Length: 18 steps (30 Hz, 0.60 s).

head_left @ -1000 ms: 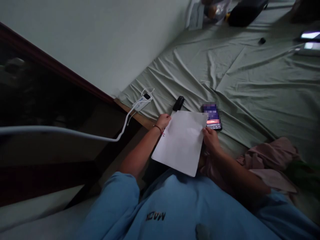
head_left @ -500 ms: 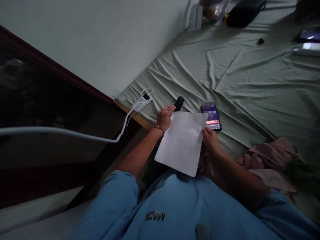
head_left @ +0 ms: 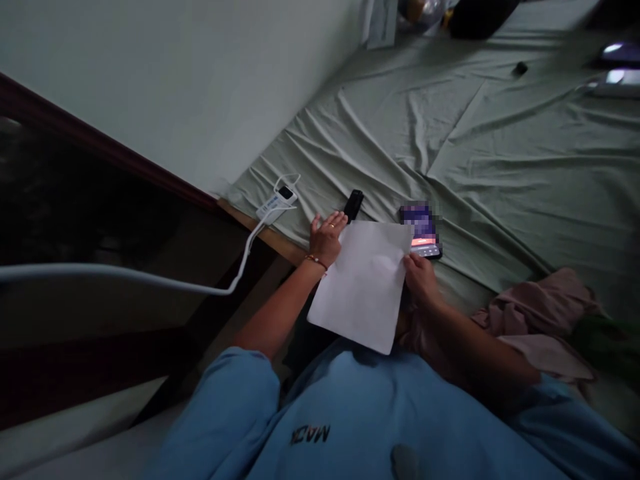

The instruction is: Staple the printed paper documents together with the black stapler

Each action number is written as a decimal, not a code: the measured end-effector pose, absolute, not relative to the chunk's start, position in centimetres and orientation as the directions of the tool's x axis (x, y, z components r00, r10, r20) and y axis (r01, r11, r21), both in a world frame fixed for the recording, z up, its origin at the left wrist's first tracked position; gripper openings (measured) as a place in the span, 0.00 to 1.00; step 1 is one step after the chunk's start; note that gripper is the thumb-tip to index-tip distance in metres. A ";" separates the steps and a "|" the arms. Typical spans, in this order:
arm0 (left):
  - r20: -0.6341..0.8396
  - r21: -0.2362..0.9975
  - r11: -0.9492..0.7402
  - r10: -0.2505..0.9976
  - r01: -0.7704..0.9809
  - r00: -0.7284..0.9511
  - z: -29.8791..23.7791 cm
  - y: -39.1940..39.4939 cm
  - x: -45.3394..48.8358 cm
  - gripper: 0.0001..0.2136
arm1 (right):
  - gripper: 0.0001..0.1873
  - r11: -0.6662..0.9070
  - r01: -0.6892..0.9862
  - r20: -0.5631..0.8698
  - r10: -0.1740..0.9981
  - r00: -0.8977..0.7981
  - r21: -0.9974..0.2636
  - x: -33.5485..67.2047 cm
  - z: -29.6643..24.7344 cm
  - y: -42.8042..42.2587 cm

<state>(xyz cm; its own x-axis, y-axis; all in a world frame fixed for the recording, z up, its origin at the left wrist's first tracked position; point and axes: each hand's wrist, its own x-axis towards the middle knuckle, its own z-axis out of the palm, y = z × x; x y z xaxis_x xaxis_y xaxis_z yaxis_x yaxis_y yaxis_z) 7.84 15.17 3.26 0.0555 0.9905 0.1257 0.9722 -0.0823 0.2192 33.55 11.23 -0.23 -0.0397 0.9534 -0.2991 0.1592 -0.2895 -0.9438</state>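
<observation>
A blank white sheet of paper slants over my lap, its far end above the edge of the bed. My right hand is closed on the sheet's right edge, pinching it between thumb and fingers. At the upper left corner lies my left hand, its fingers stretched out and the thumb side spread apart. Its fingertips reach the lower end of a black oblong object that may be a stapler; I cannot tell whether they press on it. Just beyond the paper's right corner rests a phone with a lit screen.
A white power strip with a plug and a thick white cable sits at the bed's wooden edge. Pink cloth is bunched on the right. Farther back on the green sheet are a small black item and a dark case.
My left hand's fingers have spread apart more. The paper and my right hand have barely moved, while the view has shifted slightly.
</observation>
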 end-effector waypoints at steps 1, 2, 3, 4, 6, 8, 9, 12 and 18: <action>0.121 0.205 -0.086 0.991 0.975 0.062 3.3 15.1 8.0 0.28 | 0.18 -0.292 0.157 -0.302 0.953 -0.041 -0.943 33.5 -0.2 11.2; 0.112 0.190 -0.091 0.991 0.978 0.071 3.4 15.0 8.1 0.28 | 0.18 -0.292 0.155 -0.301 0.953 -0.042 -0.944 33.5 -0.2 11.2; 0.098 0.177 -0.097 0.992 0.980 0.081 3.5 15.0 8.2 0.27 | 0.18 -0.289 0.154 -0.298 0.954 -0.043 -0.945 33.5 -0.1 11.2; 0.082 0.166 -0.103 0.993 0.981 0.090 3.7 15.0 8.2 0.27 | 0.18 -0.282 0.155 -0.292 0.955 -0.045 -0.947 33.5 0.0 11.2; 0.066 0.153 -0.115 0.992 0.981 0.106 3.9 15.2 8.0 0.27 | 0.18 -0.259 0.165 -0.271 0.961 -0.051 -0.952 33.5 0.2 11.2; 0.077 0.166 -0.117 0.991 0.979 0.105 4.0 15.4 7.5 0.27 | 0.18 -0.229 0.185 -0.244 0.968 -0.063 -0.956 33.6 0.4 11.1; 0.092 0.189 -0.107 0.992 0.976 0.091 3.9 15.4 7.2 0.27 | 0.18 -0.214 0.196 -0.231 0.971 -0.069 -0.957 33.5 0.5 11.0; 0.134 0.341 -0.021 0.991 0.940 -0.026 3.3 14.9 6.2 0.29 | 0.18 -0.176 0.218 -0.199 0.976 -0.086 -0.960 33.3 1.0 10.6; -0.007 0.797 0.227 0.930 0.560 -0.367 3.3 10.1 5.0 0.31 | 0.20 -0.089 0.152 -0.115 0.977 -0.178 -0.984 33.0 1.9 9.8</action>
<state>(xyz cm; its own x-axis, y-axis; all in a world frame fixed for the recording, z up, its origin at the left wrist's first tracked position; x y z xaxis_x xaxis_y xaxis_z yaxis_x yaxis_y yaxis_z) 5.04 10.12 3.26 -0.3670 0.9302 -0.0071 0.5595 0.2268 0.7972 32.97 9.76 1.91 -0.1785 0.9771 -0.1155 0.1516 -0.0887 -0.9845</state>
